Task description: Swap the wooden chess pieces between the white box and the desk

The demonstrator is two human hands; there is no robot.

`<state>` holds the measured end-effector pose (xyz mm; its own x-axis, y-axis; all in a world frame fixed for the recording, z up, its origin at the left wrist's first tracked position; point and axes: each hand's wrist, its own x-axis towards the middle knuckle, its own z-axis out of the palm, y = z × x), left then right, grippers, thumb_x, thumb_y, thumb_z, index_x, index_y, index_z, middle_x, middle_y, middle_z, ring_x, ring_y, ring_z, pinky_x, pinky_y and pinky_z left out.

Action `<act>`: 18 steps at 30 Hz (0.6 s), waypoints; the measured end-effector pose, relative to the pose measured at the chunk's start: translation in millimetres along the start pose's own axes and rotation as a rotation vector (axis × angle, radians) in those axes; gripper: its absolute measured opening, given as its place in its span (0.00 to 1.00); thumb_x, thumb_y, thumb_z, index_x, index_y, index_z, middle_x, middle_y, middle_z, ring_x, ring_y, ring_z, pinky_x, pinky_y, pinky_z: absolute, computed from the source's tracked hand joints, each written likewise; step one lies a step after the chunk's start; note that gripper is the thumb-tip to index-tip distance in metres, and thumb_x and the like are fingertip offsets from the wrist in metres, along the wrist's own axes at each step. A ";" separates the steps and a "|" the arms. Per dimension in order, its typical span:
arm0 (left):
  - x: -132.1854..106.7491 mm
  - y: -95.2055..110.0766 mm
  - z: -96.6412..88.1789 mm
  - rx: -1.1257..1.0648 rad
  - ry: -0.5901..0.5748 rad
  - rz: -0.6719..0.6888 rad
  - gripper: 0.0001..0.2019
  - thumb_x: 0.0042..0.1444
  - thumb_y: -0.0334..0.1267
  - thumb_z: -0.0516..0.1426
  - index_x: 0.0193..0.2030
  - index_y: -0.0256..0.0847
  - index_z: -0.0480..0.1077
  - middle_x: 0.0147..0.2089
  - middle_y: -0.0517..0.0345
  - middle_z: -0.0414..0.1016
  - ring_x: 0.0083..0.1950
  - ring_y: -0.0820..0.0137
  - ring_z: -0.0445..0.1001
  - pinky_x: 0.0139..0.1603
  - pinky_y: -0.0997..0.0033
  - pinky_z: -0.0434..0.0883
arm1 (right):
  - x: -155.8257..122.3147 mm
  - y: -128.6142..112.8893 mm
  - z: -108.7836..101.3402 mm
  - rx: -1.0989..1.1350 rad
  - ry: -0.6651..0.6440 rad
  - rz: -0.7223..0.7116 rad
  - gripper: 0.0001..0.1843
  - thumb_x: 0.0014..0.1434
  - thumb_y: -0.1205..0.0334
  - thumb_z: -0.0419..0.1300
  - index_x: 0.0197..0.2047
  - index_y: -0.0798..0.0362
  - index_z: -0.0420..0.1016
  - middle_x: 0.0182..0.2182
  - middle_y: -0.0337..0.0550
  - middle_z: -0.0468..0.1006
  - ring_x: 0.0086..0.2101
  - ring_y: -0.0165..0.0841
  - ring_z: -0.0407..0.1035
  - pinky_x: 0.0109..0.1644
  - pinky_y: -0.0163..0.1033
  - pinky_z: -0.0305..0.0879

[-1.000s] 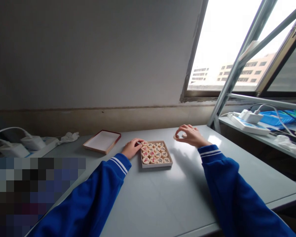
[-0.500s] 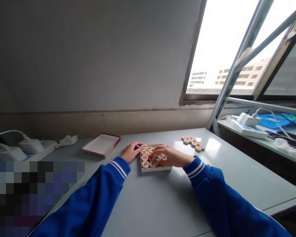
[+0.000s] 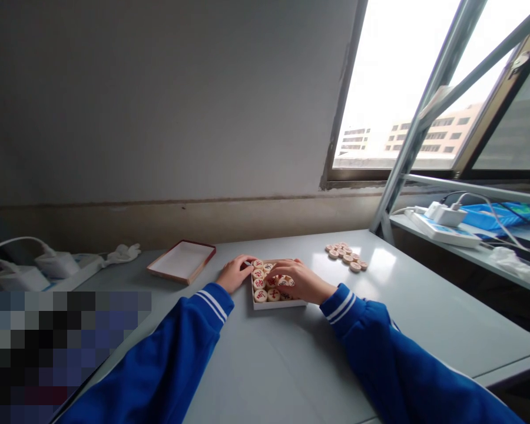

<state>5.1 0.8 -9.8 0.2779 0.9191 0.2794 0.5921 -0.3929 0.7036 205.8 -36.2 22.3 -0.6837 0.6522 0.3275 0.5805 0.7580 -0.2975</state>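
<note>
A shallow white-sided box (image 3: 279, 305) holds round wooden Chinese chess pieces (image 3: 260, 295) with red and dark characters, laid in rows. At its left side my left hand (image 3: 234, 274) grips the rim, thumb and fingers bent around the far left corner. My right hand (image 3: 302, 281) reaches over the right half of the box from the right. Its fingers are curled down on the pieces and hide several of them; the fingertips seem closed on one piece, though the contact is partly covered.
Behind on the left lies the open box lid (image 3: 183, 262), inside up. Several more pieces (image 3: 346, 255) lie grouped at the back right. A power strip with chargers (image 3: 57, 265) is at far left. A metal frame (image 3: 393, 194) and a shelf with cables (image 3: 450, 227) stand right.
My right hand has shifted slightly left and its fingers have curled more over the pieces, covering more of the box's right side. My left hand stays at the rim.
</note>
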 end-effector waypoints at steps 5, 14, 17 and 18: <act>-1.0 2.9 -0.9 0.012 0.000 -0.021 0.13 0.49 0.34 0.49 0.41 0.36 0.68 0.45 0.52 0.70 0.47 0.66 0.67 0.51 0.66 0.61 | -1.7 6.8 -19.1 -0.038 -0.014 0.064 0.09 0.52 0.58 0.57 0.38 0.49 0.71 0.37 0.41 0.73 0.37 0.33 0.66 0.42 0.40 0.56; -1.1 5.9 -1.1 0.001 -0.009 -0.055 0.13 0.48 0.34 0.50 0.40 0.38 0.68 0.45 0.54 0.70 0.44 0.67 0.68 0.50 0.67 0.62 | -43.6 66.2 -67.1 -0.364 -0.092 0.476 0.07 0.49 0.60 0.56 0.32 0.49 0.72 0.34 0.43 0.72 0.37 0.37 0.65 0.41 0.44 0.57; -1.5 6.5 -1.4 -0.001 -0.015 -0.062 0.13 0.48 0.34 0.49 0.41 0.37 0.68 0.45 0.53 0.70 0.43 0.67 0.68 0.49 0.67 0.62 | -51.4 74.3 -72.9 -0.442 -0.079 0.604 0.12 0.46 0.68 0.57 0.37 0.50 0.72 0.38 0.47 0.70 0.42 0.41 0.62 0.43 0.46 0.57; -1.5 6.6 -1.5 -0.002 -0.015 -0.061 0.13 0.48 0.34 0.49 0.41 0.37 0.68 0.44 0.53 0.70 0.43 0.67 0.68 0.49 0.67 0.63 | -50.4 72.9 -73.4 -0.426 -0.061 0.593 0.14 0.45 0.69 0.57 0.38 0.50 0.72 0.39 0.47 0.69 0.43 0.41 0.62 0.43 0.46 0.57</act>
<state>7.5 -3.2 -4.6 0.2531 0.9406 0.2262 0.6065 -0.3364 0.7204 315.0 -12.9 49.9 -0.2173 0.9620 0.1652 0.9739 0.2251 -0.0301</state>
